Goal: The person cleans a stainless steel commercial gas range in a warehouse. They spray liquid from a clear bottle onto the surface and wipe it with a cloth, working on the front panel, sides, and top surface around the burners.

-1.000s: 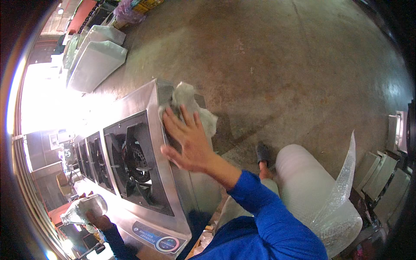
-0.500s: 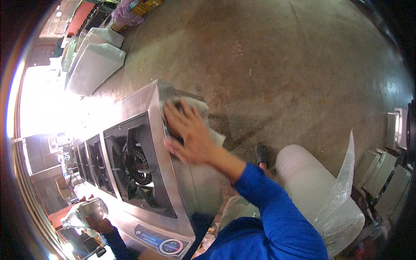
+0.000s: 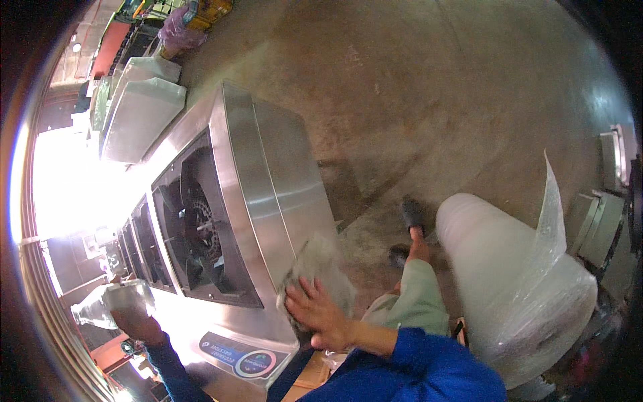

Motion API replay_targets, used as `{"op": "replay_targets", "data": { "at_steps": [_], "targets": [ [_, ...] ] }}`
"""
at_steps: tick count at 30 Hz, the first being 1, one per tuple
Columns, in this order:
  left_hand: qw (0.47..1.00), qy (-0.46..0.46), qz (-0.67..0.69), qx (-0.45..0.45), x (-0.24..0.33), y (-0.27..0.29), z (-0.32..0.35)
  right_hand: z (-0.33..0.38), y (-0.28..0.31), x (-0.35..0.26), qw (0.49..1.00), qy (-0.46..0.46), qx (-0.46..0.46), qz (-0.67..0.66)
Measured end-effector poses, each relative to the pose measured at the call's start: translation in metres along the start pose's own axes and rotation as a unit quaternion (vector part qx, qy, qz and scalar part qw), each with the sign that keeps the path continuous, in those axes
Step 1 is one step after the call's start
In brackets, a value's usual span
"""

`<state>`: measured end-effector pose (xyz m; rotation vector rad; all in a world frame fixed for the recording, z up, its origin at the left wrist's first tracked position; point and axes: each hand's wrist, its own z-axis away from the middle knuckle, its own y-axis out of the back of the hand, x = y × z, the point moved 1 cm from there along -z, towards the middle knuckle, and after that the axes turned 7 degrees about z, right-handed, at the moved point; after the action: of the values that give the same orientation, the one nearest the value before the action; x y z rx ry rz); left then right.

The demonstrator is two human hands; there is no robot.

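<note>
A long stainless-steel gas stove (image 3: 234,171) with dark burner wells stands at my left and centre. My right hand (image 3: 318,311) lies flat with fingers spread, pressing a pale, crumpled cloth (image 3: 328,268) against the stove's steel end panel, close to its near corner. At the lower left, my left hand (image 3: 137,325) is wrapped round a clear bottle (image 3: 100,305), tilted with its narrow end to the left. Part of that hand shows through the bottle. A round-patterned label (image 3: 254,362) marks the stove's front strip near me.
A large roll of bubble wrap (image 3: 495,268) lies at my right, its loose end sticking up. Wrapped white panels (image 3: 144,114) stand at the far left. Metal pieces (image 3: 596,228) are stacked along the right edge. My shoe (image 3: 412,213) rests on the concrete floor (image 3: 429,100).
My right hand has slid the cloth along the end panel from its far part toward me. My left hand still grips the bottle, now slightly further left. The view has shifted.
</note>
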<state>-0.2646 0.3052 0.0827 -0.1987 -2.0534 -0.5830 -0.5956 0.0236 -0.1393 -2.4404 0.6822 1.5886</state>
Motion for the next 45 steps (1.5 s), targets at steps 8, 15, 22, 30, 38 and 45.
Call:
{"op": "replay_targets", "data": {
  "at_steps": [8,15,22,30,38,45],
  "targets": [
    [0.955,-0.115,-0.267,-0.047,0.015,-0.028,-0.013,-0.161,0.043,0.151,0.991,-0.047,0.123,0.032],
    [0.879,-0.132,-0.455,-0.05,0.019,-0.044,-0.011,0.08,-0.032,0.049,0.973,-0.133,-0.169,0.087],
    [0.857,-0.147,-0.491,-0.052,0.024,-0.048,-0.008,-0.08,0.016,0.157,0.992,-0.05,0.082,0.085],
    [0.832,-0.138,-0.534,-0.065,0.025,-0.053,-0.007,-0.043,0.003,0.127,0.984,-0.069,-0.001,0.162],
    [0.818,-0.126,-0.557,-0.066,0.023,-0.054,-0.01,-0.048,0.012,0.157,0.989,-0.095,0.027,0.112],
    [0.819,-0.124,-0.556,-0.067,0.016,-0.059,-0.012,-0.119,0.026,0.218,0.985,-0.085,0.131,0.072]
  ]
}}
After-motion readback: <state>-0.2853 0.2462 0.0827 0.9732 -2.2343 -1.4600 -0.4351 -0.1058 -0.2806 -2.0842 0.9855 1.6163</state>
